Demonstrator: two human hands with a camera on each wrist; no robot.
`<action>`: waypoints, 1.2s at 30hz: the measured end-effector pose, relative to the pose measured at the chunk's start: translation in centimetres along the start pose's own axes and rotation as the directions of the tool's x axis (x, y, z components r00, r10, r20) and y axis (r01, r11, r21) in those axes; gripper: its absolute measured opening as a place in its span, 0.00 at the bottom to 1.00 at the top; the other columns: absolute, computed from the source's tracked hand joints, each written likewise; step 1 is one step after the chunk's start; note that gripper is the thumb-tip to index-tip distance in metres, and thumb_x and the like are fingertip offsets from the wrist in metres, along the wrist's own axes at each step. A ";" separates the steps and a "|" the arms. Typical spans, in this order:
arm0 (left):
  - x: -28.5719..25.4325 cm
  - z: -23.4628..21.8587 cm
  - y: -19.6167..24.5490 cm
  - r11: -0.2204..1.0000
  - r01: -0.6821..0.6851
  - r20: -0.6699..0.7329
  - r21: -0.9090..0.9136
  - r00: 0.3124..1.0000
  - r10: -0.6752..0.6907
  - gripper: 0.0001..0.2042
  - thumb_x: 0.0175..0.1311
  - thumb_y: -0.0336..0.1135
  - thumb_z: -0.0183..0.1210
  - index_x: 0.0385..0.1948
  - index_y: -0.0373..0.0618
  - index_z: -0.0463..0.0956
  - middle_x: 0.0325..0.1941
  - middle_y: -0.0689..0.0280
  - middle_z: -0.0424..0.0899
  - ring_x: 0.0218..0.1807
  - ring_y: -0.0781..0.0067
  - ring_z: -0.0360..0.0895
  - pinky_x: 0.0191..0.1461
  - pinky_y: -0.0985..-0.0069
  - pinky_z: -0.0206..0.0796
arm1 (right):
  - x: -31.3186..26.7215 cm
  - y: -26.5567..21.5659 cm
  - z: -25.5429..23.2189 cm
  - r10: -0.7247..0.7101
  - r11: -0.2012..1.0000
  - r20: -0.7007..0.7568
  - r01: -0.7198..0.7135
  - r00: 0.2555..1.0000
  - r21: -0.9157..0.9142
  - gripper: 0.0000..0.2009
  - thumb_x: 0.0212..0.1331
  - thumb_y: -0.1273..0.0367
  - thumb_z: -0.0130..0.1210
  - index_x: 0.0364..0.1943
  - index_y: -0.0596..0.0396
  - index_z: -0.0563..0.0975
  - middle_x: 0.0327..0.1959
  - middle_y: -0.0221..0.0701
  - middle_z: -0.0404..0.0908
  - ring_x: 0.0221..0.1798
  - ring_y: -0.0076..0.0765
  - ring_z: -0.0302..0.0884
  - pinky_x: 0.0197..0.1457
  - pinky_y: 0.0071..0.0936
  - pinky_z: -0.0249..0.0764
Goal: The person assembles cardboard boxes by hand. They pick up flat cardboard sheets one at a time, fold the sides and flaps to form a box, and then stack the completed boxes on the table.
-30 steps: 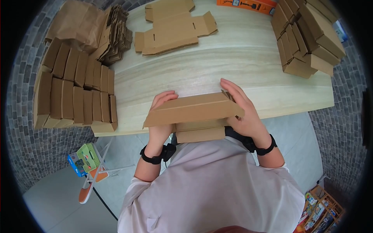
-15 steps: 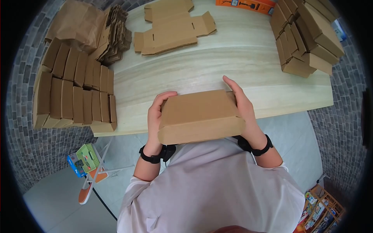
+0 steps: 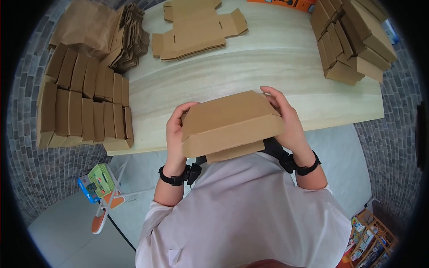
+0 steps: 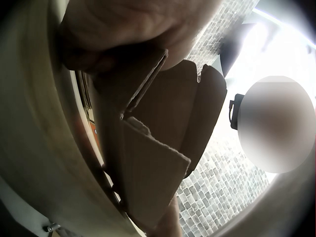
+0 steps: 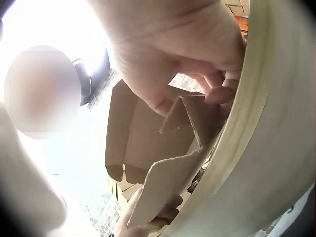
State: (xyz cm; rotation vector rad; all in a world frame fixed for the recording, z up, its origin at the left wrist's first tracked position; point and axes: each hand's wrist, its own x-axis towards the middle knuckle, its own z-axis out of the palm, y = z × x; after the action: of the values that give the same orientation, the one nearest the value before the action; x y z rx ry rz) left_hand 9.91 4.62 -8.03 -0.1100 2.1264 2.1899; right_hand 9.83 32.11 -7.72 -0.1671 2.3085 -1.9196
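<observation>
A partly folded cardboard box [image 3: 232, 117] is held at the table's front edge, its lid and front flap tilted over a lower panel [image 3: 236, 152]. My left hand [image 3: 177, 129] grips its left end, fingers curled at the back corner. At the right end my right hand [image 3: 288, 123] grips the side. In the right wrist view, the thumb and fingers of the right hand [image 5: 173, 54] pinch a folded side flap [image 5: 200, 113]. The left wrist view shows the left hand [image 4: 133, 24] above an angled side flap [image 4: 153, 168]; its fingertips are in shadow.
Flat unfolded cardboard [image 3: 199, 31] lies at the table's back. Folded boxes [image 3: 80, 100] stand in rows at left, beside stacked flat pieces [image 3: 129, 38] and brown paper [image 3: 85, 29]. More boxes [image 3: 351, 40] are piled at right, near an orange box [image 3: 295, 4].
The lid first swung down toward the body, and the box has since tilted, its right end rising and the lower panel showing again. My right fingers have bent in closer to the box.
</observation>
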 end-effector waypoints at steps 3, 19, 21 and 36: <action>0.0 0.2 0.1 1.000 -0.003 -0.021 -0.014 1.000 0.002 0.13 0.67 0.25 0.58 0.52 0.39 0.76 0.47 0.67 0.82 0.48 0.78 0.78 0.53 0.79 0.71 | -0.5 -1.6 0.1 0.005 0.980 -0.040 -0.013 0.999 -0.200 0.38 0.51 0.69 0.67 0.69 0.52 0.62 0.58 0.45 0.78 0.56 0.48 0.79 0.56 0.33 0.76; -0.1 1.2 0.2 0.998 0.065 -0.131 -0.019 0.989 -0.067 0.19 0.58 0.20 0.48 0.52 0.37 0.75 0.48 0.65 0.81 0.48 0.75 0.77 0.54 0.77 0.67 | -1.5 -0.9 0.9 -0.036 0.939 -0.168 -0.024 0.985 -0.343 0.24 0.55 0.70 0.55 0.59 0.55 0.70 0.44 0.45 0.82 0.45 0.53 0.81 0.48 0.40 0.77; -0.4 1.5 0.1 1.000 0.025 -0.109 0.000 0.994 -0.025 0.20 0.61 0.19 0.45 0.55 0.35 0.74 0.49 0.65 0.82 0.48 0.77 0.77 0.53 0.79 0.68 | -1.4 -0.5 1.4 -0.167 0.897 -0.186 0.071 0.968 -0.437 0.23 0.55 0.70 0.56 0.57 0.54 0.71 0.47 0.44 0.81 0.48 0.52 0.80 0.48 0.41 0.78; -0.5 1.9 0.0 0.999 -0.040 0.058 0.021 0.998 0.039 0.20 0.68 0.28 0.56 0.61 0.39 0.72 0.56 0.63 0.80 0.57 0.72 0.77 0.63 0.75 0.67 | -0.4 0.0 0.6 -0.113 0.988 -0.273 0.080 0.955 -0.130 0.29 0.58 0.71 0.59 0.65 0.56 0.65 0.54 0.44 0.81 0.56 0.53 0.80 0.55 0.34 0.76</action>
State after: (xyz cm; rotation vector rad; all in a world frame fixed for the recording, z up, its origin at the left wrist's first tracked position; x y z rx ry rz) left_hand 10.38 6.54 -7.90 -0.0032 2.1391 2.1622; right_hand 10.30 31.64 -7.83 -0.0197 2.6437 -1.9655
